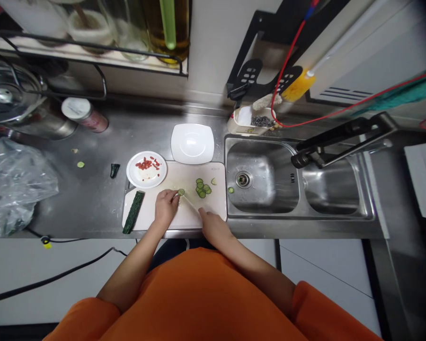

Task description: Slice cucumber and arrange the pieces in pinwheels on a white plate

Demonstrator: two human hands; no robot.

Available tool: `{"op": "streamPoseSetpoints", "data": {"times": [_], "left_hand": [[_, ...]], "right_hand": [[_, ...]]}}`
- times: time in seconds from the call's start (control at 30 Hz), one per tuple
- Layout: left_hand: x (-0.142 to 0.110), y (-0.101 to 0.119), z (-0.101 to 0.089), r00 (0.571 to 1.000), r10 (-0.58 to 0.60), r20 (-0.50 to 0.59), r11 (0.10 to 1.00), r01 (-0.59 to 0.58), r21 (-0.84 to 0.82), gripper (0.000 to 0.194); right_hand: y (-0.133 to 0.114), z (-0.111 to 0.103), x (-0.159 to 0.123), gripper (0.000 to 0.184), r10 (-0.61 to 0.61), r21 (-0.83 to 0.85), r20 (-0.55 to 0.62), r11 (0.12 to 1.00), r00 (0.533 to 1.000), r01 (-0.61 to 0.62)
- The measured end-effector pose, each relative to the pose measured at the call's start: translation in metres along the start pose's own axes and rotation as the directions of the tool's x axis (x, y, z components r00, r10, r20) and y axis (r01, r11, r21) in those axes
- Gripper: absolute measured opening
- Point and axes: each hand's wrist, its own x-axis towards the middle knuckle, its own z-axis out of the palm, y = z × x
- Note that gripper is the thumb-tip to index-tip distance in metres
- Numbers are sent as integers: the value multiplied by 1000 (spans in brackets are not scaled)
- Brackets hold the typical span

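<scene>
On the white cutting board (pixel 188 220), my left hand (pixel 166 208) is closed with its fingertips at a cucumber slice (pixel 181 192). My right hand (pixel 215 228) grips a knife (pixel 191 202), whose blade points up and left to that slice. Right of the blade lies a small pile of green cucumber slices (pixel 201 188), with a paler piece (pixel 213 181) beside it. A length of dark green cucumber (pixel 134 212) rests at the board's left side. Touching the board's upper left is a round white plate (pixel 131 173) with red bits on it.
Behind the board stands a square white plate (pixel 191 142). A double steel sink (pixel 264 177) with a black faucet (pixel 326 142) lies to the right. On the left are a cucumber end (pixel 114 170), a lidded jar (pixel 85 115) and a clear plastic bag (pixel 17 184). A bottle rack (pixel 92 59) overhangs the counter.
</scene>
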Motion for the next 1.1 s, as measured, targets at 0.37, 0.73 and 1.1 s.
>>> {"op": "streamPoseSetpoints", "data": {"times": [0.37,0.73,1.1], "left_hand": [[0,-2,1,1000,-7,-1,1000,7,-9,23],[0,0,1,1000,-4,6,1000,4,21,23],[7,5,-3,997,-34,69,999,33,16,23]], "right_hand": [[1,-1,1,40,20,-3,14,1000,1000,-20],[-2,1,3,39,37,46,42,998,998,-39],[1,-2,-14,40,102,52,121,993,987,-109]]}}
